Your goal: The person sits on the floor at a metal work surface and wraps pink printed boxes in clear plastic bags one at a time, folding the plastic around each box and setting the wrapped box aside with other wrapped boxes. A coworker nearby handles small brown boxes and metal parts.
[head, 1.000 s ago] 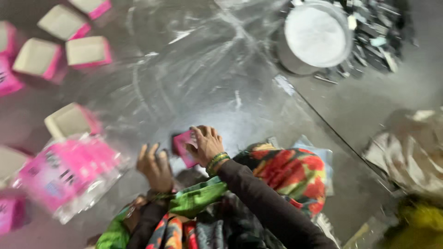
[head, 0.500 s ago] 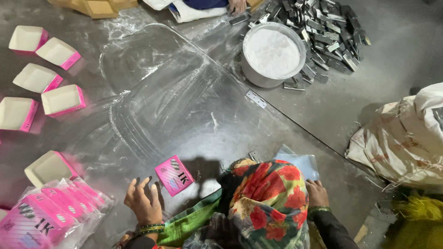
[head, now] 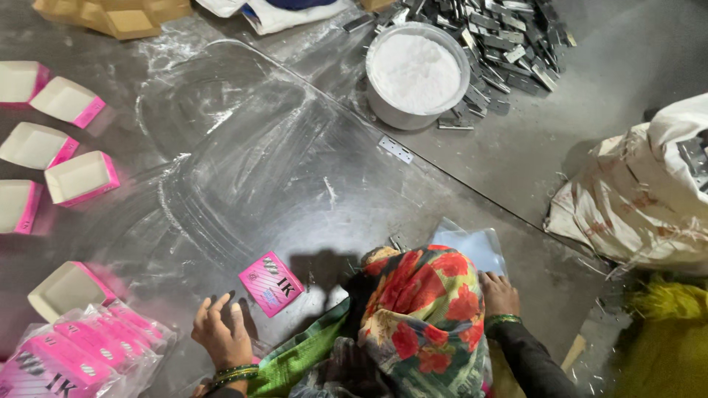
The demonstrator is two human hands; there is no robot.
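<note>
Left hand (head: 221, 332) rests palm-down on the grey metal floor (head: 295, 169), fingers (head: 212, 304) loosely spread, holding nothing. Small flat pink box (head: 271, 283) lies just beside it, up and to the right, apart from the fingertips; glossy card, square-ish, tilted.

Right hand (head: 499, 293) lies flat on a clear plastic sheet (head: 472, 247), fingers extended, gripping nothing that shows; its far side is hidden by floral red-and-cream fabric (head: 424, 317). Green bangles on both wrists.

Floor is dull sheet metal, smeared with white powder in curved streaks.

Lower left: crinkled clear bag of pink boxes (head: 70, 350), cut off by the frame edge. Open white-lined pink trays (head: 55, 144) sit in a loose group at left, one more (head: 66, 289) by the bag.

Top: round metal bucket (head: 417, 74), full of white powder. Behind it a heap of small grey metal plates (head: 501, 37), partly out of frame. One loose plate (head: 396, 149) on the floor. Right: bulging white woven sack (head: 641, 191), contents hard to make out.
</note>
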